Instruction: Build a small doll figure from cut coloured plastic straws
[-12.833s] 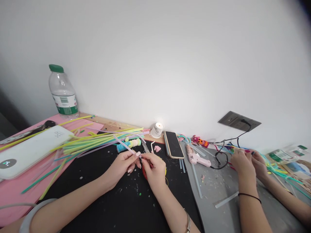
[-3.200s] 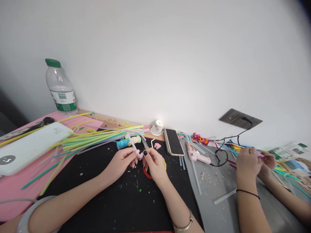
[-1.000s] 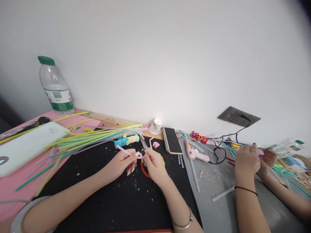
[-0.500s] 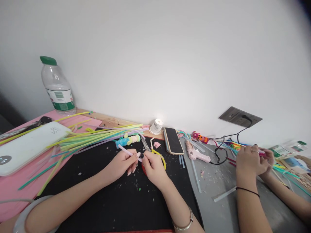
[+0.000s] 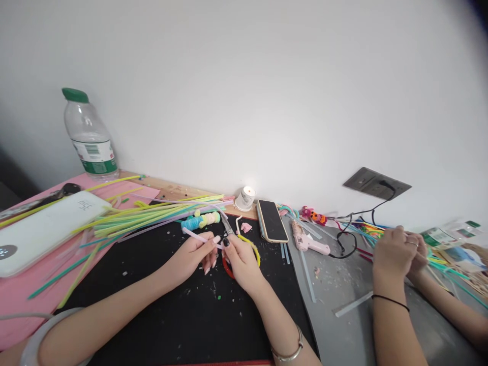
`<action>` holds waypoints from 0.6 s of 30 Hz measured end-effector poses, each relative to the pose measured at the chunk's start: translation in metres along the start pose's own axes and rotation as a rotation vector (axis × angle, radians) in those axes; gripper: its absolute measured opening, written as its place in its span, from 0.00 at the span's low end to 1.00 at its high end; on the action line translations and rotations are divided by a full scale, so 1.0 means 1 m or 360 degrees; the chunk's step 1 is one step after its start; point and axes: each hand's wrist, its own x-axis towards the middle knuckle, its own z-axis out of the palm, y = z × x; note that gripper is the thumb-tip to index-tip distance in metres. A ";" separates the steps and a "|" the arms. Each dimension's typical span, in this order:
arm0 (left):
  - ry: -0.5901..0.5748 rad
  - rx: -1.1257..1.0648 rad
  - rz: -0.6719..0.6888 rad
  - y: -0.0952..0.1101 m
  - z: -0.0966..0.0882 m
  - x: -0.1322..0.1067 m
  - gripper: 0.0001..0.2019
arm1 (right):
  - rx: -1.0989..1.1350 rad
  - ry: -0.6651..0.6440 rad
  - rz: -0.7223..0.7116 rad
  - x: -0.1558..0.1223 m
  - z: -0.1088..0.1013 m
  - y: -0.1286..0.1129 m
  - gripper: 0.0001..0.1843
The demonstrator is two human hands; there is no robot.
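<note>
Lilac pipe cleaner (image 5: 193,235) pinched in the left hand (image 5: 199,255) and right hand (image 5: 241,258).
Right of the loose pipe cleaners (image 5: 148,219), its free end slants up and left from the left hand's thumb-and-finger pinch, above the black mat (image 5: 163,325); the right hand's fingertips press on it just beside. Gripping so thin a stem close to the working spot should give best control, with fingers well clear of the blades of the scissors (image 5: 228,229).

1. A craft worktable (image 5: 173,190) is seen, set against a white wall (image 5: 244,101); whether home or workshop cannot be told.
2. Craftwork is shown by heaped fuzzy stems (image 5: 152,219), a pink glue gun (image 5: 305,242) and scraps (image 5: 219,297) scattered over a black mat (image 5: 183,325).
</note>
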 end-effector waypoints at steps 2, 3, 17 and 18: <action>-0.0026 -0.0014 0.0020 -0.001 0.001 0.000 0.23 | -0.0041 0.0005 -0.0023 0.000 0.004 0.000 0.18; -0.0034 -0.0020 0.0025 -0.002 0.001 0.000 0.23 | -0.0068 0.0020 -0.0033 0.000 0.005 0.000 0.18; -0.0059 0.0153 -0.0101 -0.002 -0.001 0.000 0.23 | -0.0322 -0.0403 -0.0070 0.002 -0.014 -0.008 0.16; -0.0062 0.0159 -0.0105 -0.003 -0.001 -0.001 0.22 | -0.0312 -0.0419 -0.0066 0.002 -0.015 -0.009 0.16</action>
